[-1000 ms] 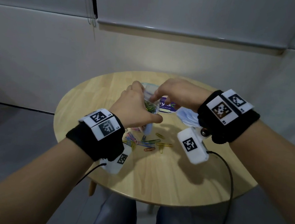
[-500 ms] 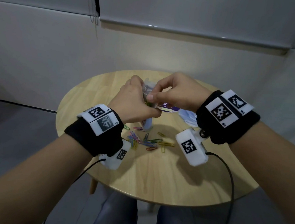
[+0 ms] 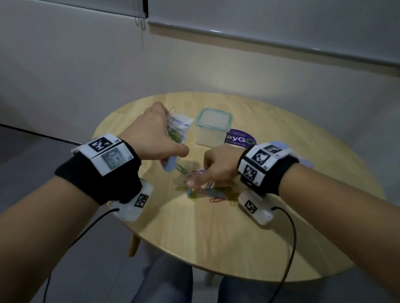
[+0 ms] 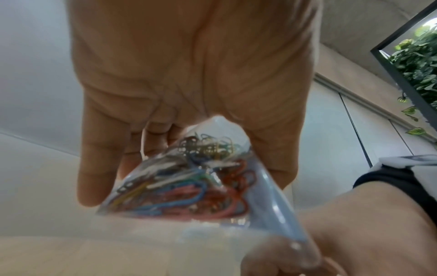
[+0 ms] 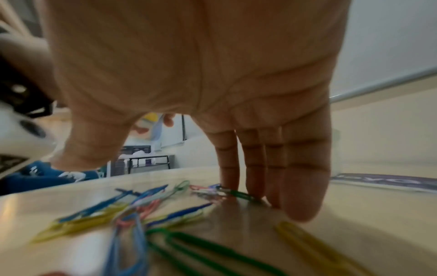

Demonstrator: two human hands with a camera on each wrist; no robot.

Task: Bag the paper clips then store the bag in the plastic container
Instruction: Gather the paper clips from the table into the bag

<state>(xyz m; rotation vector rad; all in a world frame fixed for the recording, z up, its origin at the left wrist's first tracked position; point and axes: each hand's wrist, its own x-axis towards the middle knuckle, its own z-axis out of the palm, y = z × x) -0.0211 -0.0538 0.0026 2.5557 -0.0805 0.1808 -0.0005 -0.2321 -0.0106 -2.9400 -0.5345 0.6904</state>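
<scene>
Clear plastic zip bag (image 4: 187, 183), already part-filled with coloured paper clips, is gripped by the left hand (image 3: 154, 135) and held raised above the round wooden table (image 3: 211, 236), seemingly so more can be dropped in. Right hand (image 3: 217, 166) is lowered with straight fingers (image 5: 260, 168) touching the loose coloured paper clips (image 3: 212, 191) on the tabletop, grasping nothing yet; judged to be gathering the next batch. Square translucent plastic container with green rim (image 3: 213, 128) stands lidless just behind, within easy reach for storing the bag
</scene>
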